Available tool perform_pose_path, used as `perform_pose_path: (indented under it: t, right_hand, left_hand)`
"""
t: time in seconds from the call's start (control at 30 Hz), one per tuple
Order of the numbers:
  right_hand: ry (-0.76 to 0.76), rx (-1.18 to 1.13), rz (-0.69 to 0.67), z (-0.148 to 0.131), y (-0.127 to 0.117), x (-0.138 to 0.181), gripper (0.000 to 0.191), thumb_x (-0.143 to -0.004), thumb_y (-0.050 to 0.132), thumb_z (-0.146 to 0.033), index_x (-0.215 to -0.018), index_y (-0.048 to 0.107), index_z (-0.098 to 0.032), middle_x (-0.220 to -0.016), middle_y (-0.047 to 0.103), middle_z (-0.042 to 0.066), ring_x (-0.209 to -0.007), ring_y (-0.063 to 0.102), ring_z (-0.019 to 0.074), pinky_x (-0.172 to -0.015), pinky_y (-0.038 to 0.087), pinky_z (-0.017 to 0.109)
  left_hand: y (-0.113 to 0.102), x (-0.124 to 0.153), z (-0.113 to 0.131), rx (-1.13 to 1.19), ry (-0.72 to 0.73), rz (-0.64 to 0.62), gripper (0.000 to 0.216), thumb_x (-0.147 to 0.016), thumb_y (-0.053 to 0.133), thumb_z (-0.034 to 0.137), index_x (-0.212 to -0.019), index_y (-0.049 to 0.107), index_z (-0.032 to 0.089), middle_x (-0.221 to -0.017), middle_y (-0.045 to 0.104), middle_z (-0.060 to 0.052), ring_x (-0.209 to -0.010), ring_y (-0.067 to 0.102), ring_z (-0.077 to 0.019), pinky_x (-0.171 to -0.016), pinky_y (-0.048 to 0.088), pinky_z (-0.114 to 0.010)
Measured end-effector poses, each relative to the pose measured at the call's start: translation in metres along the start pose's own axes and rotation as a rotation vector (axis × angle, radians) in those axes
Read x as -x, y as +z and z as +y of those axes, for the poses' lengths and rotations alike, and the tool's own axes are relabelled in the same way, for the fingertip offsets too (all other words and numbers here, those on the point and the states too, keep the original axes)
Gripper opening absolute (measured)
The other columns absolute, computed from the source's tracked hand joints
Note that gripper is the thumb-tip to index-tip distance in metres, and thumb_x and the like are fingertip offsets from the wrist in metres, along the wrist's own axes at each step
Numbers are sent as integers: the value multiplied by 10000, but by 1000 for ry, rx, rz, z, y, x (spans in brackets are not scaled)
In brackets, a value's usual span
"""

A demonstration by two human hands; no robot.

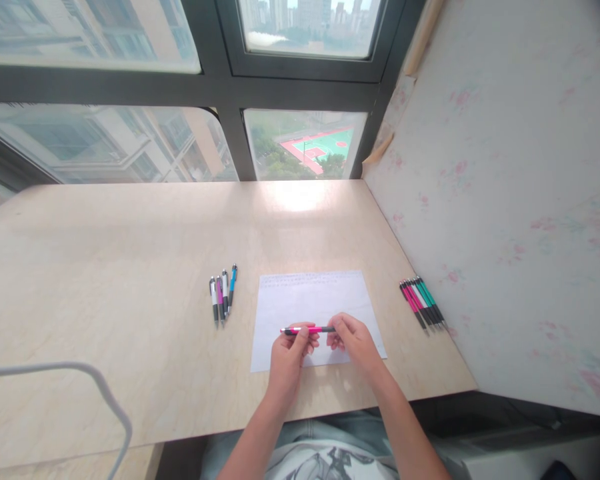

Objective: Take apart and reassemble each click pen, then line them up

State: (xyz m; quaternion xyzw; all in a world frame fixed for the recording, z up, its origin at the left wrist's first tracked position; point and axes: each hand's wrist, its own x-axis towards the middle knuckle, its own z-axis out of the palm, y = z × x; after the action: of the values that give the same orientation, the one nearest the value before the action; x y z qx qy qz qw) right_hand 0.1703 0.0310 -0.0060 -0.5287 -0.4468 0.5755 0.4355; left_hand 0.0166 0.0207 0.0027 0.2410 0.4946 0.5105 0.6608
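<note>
**kito:** Head view, big stuff first: a pale bench (130,267) under a window (300,143), with a white sheet of paper (310,297) lying flat near the front edge, right in front of the person. There's a row of four pens (223,293) on the bench left of the sheet, and a tighter bunch of pens (423,303) well off to the right, by the wall panel (505,233).

**dru:** and the one that's actually in the hands?

**kito:** pink pen (307,329), lifted just over the lower part of the sheet. Its long axis runs side to side, pretty much level, crosswise to the person's body. The left hand (290,353) is pinched shut on the pink stretch toward the left end, thumb and fingertips around the barrel. The right hand (355,341) is closed on the dark end at the right.

**dru:** so which hand is closer?

**kito:** neither really, both are on it, one per end. The hands sit near each other with a short bit of barrel showing between them. Can't tell which end is the tip, too small.
</note>
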Motion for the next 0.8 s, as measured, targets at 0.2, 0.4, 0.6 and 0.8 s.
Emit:
perform_pose_path:
  t: [0.2, 0.4, 0.6, 0.8]
  right_hand:
    - [-65, 91, 26, 3, -8, 3, 260, -814, 663, -456, -858, 626, -203, -800, 667, 34, -743, 625, 179, -662, 485, 288]
    - [-103, -20, -13, 0, -5, 5, 295, -800, 687, -435, -967, 559, -228, -912, 674, 51, -813, 644, 188, -595, 468, 257]
    - [-14, 69, 23, 0, -7, 4, 323, -863, 594, -496, -754, 586, -193, -612, 615, 7, -558, 568, 146, -577, 464, 282]
    - [-196, 140, 10, -5, -10, 10, 152, -796, 667, -338, -871, 637, -209, -889, 655, 41, -863, 627, 198, -748, 508, 313]
  left_hand:
    - [-3, 2, -1, 35, -12, -2, 338, -762, 734, 410, -914, 715, 109, -749, 693, -69, -640, 575, -113, -616, 447, -221]
    - [-1, 2, -3, 65, -13, -25, 324, -770, 728, 403, -904, 717, 108, -727, 687, -64, -621, 566, -108, -596, 439, -218]
    - [4, 4, -4, 57, -21, -32, 342, -747, 747, 413, -890, 723, 103, -713, 685, -67, -622, 573, -112, -591, 433, -217]
    - [4, 6, -5, 110, -36, -22, 346, -742, 751, 425, -880, 716, 109, -729, 681, -60, -631, 568, -106, -600, 435, -212]
